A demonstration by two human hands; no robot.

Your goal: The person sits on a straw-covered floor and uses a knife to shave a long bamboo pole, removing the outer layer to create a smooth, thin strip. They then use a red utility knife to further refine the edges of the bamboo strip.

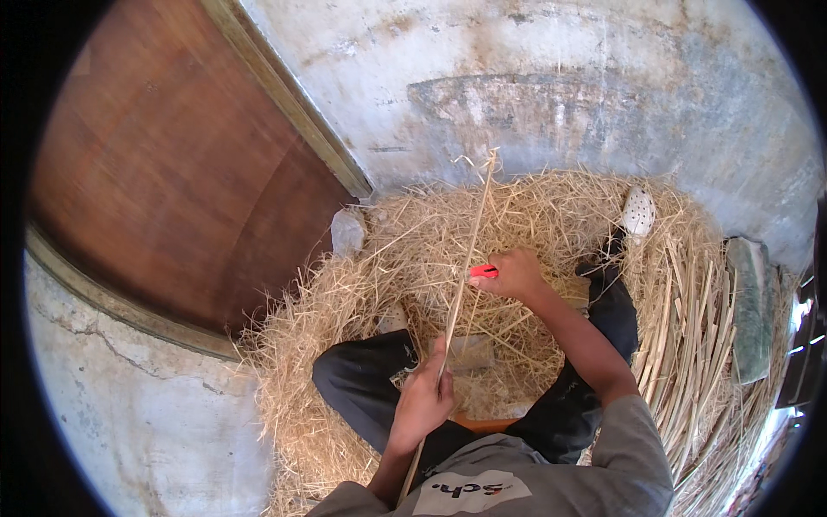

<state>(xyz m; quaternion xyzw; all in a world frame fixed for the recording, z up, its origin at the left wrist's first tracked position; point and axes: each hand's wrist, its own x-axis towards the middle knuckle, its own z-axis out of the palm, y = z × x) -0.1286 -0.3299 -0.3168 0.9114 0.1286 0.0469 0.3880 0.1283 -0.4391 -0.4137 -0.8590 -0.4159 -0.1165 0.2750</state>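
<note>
A long, thin pale stick [466, 258], like a cane or bamboo strip, slants from my lap up toward the wall. My left hand [424, 398] is closed around its lower part. Frayed slivers curl at the stick's far tip. My right hand [515, 274] grips a red-handled tool [484, 271], perhaps a cutter or knife, with its end close to the stick. Its blade is too small to make out, and I cannot tell if it touches the stick.
Straw-like shavings [534, 198] cover the ground around my bent legs. Several long split strips [689, 336] lie at the right, beside a greenish stone slab [749, 310]. A brown wooden panel [189, 172] stands at the left. The stained wall [551, 103] rises ahead.
</note>
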